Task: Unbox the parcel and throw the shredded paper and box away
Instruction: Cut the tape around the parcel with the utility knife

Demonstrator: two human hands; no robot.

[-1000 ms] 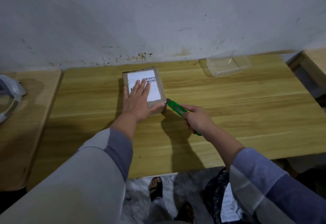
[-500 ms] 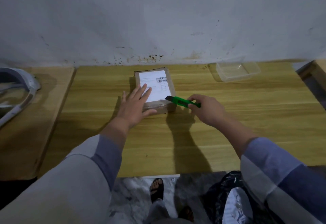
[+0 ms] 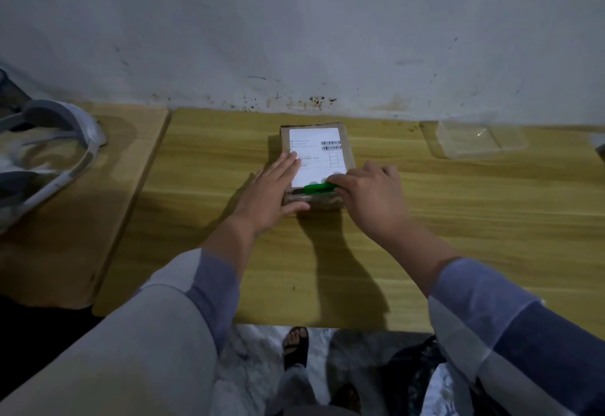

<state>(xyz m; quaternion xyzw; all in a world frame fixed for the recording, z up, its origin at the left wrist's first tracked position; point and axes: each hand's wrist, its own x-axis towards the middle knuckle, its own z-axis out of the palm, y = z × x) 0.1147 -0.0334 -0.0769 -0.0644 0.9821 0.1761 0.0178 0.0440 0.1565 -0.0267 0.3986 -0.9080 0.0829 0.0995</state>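
Observation:
A small brown cardboard parcel (image 3: 347,140) with a white shipping label lies on the wooden table (image 3: 458,219) near the wall. My left hand (image 3: 268,193) presses flat on the parcel's left near corner, fingers spread over the label and thumb along the front side. My right hand (image 3: 373,199) grips a green utility knife (image 3: 317,188), which lies across the parcel's near top edge with its tip pointing left. The blade itself is too small to make out.
A clear plastic container (image 3: 481,140) sits at the table's back right by the wall. A grey and white headset-like object (image 3: 49,153) rests on a second wooden table to the left. Below the table edge are a black bag (image 3: 412,373) and sandalled feet.
My right hand has carried the green knife from the parcel's right near corner onto its near top edge, moving left. My left hand has slid to the parcel's left side.

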